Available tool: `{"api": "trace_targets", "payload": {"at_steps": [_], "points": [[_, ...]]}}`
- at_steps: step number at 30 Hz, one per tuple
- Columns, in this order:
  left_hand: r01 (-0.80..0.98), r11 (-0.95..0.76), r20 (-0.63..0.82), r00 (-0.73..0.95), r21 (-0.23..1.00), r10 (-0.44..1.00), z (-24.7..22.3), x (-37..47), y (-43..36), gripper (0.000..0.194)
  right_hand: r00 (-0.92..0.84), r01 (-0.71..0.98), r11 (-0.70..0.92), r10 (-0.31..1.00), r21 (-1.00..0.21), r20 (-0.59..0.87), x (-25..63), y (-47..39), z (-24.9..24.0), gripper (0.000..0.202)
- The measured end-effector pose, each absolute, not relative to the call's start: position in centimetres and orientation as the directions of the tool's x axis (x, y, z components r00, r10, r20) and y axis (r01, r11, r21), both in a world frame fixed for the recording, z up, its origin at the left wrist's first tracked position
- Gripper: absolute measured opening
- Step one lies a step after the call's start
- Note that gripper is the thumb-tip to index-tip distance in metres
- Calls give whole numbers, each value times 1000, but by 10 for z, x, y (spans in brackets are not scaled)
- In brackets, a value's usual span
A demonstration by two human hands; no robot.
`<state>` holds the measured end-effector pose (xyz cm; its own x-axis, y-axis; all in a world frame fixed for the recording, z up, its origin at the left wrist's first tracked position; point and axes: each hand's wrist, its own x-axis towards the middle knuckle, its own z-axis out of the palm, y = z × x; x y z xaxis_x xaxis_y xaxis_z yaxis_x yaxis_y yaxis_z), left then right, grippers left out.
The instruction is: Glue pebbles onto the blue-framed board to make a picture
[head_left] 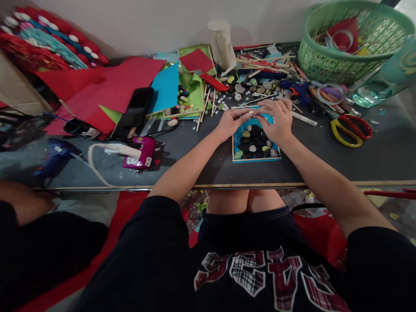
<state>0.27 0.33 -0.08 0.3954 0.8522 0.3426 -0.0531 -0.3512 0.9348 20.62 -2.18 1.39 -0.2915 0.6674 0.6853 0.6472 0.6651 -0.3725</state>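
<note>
In front of me on the dark table lies a small blue panel (238,134) edged with thin wooden sticks. Black pebbles (255,141) and several lighter ones cover much of it. Both hands meet over the panel's far edge. My left hand (230,123) pinches a small pale pebble (251,113) between thumb and fingertips. Fingers of my right hand (277,119) close on the same pebble from the other side, the rest of them bent above the panel. The far part of the panel is partly hidden by my hands.
Loose pebbles, sticks and paper scraps lie behind the panel. Scissors (349,130), a blue glue gun (300,90), a green basket (344,69) and a bottle (386,82) stand right. Left are red paper (130,80), a phone (138,106), a purple power adapter (143,154) and another glue gun (56,158).
</note>
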Motion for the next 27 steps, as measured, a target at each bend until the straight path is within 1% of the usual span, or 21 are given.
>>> {"api": "trace_targets", "payload": {"at_steps": [4, 9, 17, 21, 27], "points": [[-41, -343, 330, 398, 938, 856, 1, 2, 2, 60, -292, 659, 655, 675, -370, 677, 205, -24, 15, 53], [-23, -303, 285, 419, 953, 862, -1, -1, 2, 61, -333, 638, 666, 692, -388, 640, 205, -22, 17, 55], [-29, -321, 298, 459, 946, 837, 1, -2, 0, 58, -452, 579, 722, 671, -380, 588, 205, -18, 13, 45], [-21, -329, 306, 426, 944, 851, -1, -2, 1, 58, -407, 573, 725, 656, -382, 636, 203, -20, 12, 50], [-15, -316, 295, 405, 948, 865, -1, -2, 1, 61, -340, 602, 690, 677, -402, 653, 204, -19, 12, 55]]}}
